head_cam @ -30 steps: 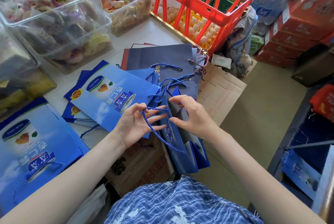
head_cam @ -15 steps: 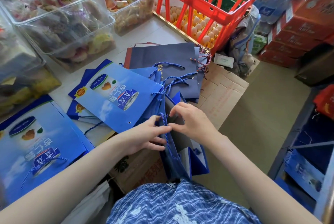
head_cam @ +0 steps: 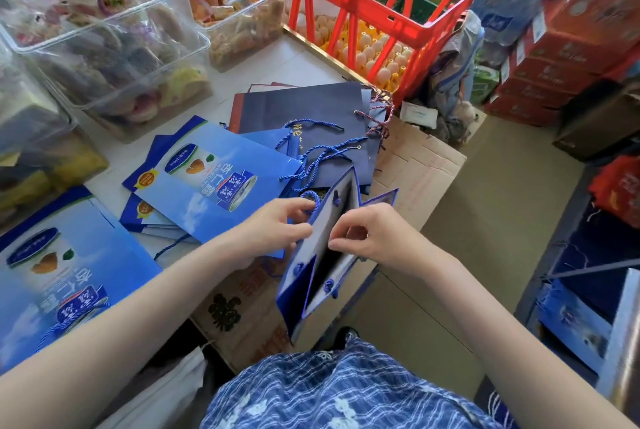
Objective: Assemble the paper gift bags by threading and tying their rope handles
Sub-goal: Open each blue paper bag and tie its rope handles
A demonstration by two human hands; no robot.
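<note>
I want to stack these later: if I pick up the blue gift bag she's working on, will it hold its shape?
Probably only partly. The blue gift bag is thin paper, its mouth held open by both hands, so it likely folds flat once released. It looks light, and its creased sides suggest it dents easily. The rope handle is floppy.

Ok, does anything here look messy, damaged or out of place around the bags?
Nothing looks damaged or spilled. The finished bags lie in a loose, fanned pile on the counter rather than a squared stack, their rope handles tangled over one another. The open bag held between the left hand and the right hand looks intact.
</note>
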